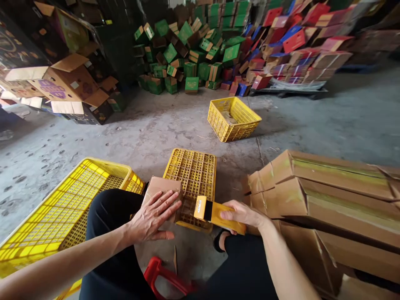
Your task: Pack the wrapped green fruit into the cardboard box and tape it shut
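Note:
My left hand (154, 216) lies flat, fingers spread, on a small brown cardboard box (162, 186) that rests against my left knee. My right hand (242, 213) is closed around the handle of a yellow tape dispenser (208, 210), whose head sits just right of the box. Both are over an upturned yellow plastic crate (193, 171) in front of my knees.
A large yellow crate (59, 208) lies at my left and a stack of flat brown cartons (328, 196) at my right. Another yellow crate (233, 118) stands on the concrete floor ahead. Piles of green, red and blue boxes (218, 46) fill the back. A red stool (162, 273) shows between my legs.

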Demonstrator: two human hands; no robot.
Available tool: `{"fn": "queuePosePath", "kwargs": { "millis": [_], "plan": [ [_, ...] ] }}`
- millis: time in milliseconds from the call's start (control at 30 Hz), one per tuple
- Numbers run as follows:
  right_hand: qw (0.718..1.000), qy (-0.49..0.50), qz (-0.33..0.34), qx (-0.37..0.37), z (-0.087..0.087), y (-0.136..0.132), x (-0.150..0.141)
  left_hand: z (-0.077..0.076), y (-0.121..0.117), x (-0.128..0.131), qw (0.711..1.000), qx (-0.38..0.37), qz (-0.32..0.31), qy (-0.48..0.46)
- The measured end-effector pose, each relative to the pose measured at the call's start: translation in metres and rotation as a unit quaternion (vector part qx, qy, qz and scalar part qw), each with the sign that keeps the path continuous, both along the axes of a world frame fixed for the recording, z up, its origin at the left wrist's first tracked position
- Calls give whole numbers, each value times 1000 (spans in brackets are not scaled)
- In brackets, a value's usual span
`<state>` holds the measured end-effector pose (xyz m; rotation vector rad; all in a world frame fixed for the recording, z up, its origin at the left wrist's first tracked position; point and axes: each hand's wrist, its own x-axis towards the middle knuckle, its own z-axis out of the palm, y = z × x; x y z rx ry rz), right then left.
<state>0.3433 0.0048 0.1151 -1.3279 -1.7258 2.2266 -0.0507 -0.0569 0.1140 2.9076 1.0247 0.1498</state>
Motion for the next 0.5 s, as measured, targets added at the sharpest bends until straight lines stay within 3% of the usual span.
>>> {"fn": "queuePosePath", "kwargs": {
  "millis": [200, 500],
  "plan": [
    [999, -3, -10, 35, 5, -7, -2, 6, 7, 3, 999, -20, 33, 9],
    [999, -7, -19, 43, 6, -12, -5, 16, 54, 23, 992, -33, 45, 114]
  ]
}}
